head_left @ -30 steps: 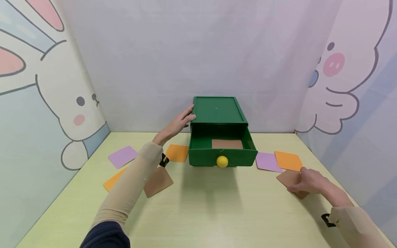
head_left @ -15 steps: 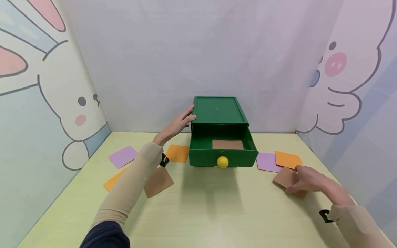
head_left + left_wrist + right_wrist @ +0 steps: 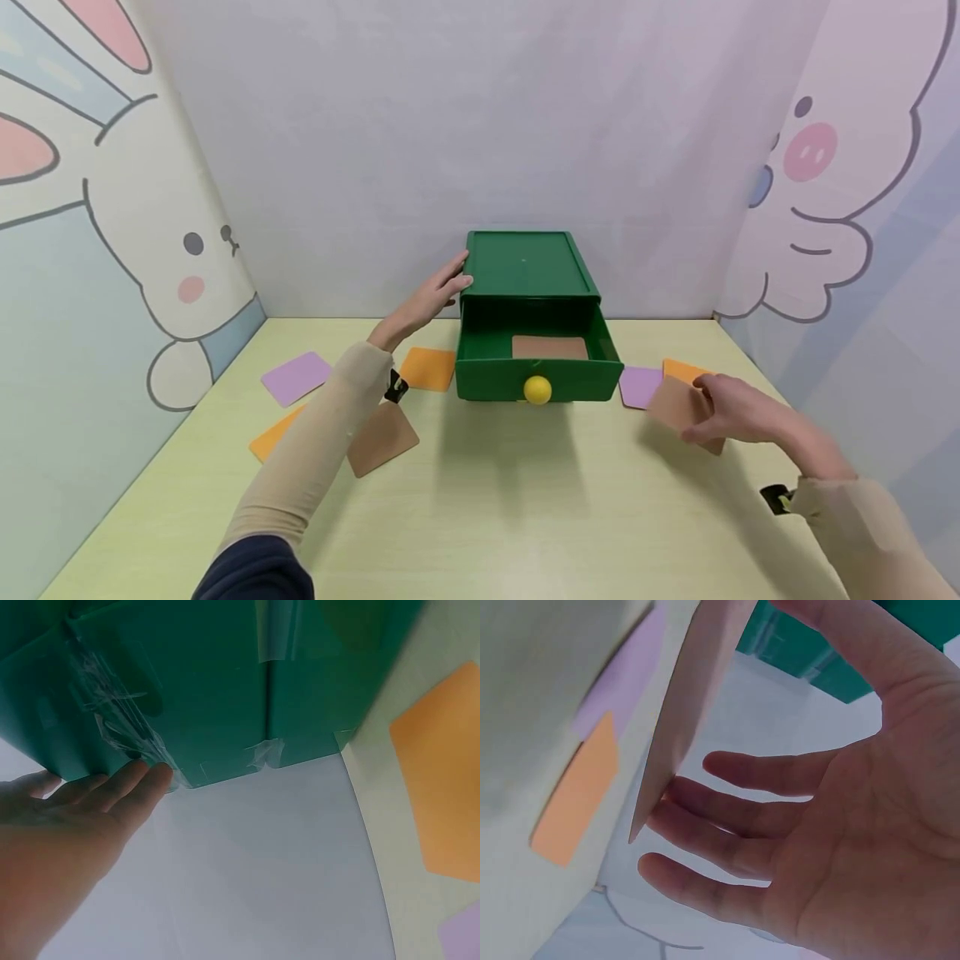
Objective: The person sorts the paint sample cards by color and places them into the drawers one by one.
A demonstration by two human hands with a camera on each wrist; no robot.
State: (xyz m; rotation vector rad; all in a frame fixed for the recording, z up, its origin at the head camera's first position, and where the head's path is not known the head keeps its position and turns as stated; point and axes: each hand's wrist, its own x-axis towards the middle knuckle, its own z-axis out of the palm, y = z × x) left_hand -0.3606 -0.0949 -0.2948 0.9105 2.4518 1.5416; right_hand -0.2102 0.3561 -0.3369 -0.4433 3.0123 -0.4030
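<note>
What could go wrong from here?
The right hand grips the thin brown card with its fingertips, so it may slip. If carried leftward, the card might catch the front of the open drawer. The left hand touching the green box could nudge it askew.

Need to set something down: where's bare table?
Bare: the table before the drawer, between the left brown card and the right hand. Crowded: right of the drawer (purple card, orange card), and around the left sleeve, among more cards.
</note>
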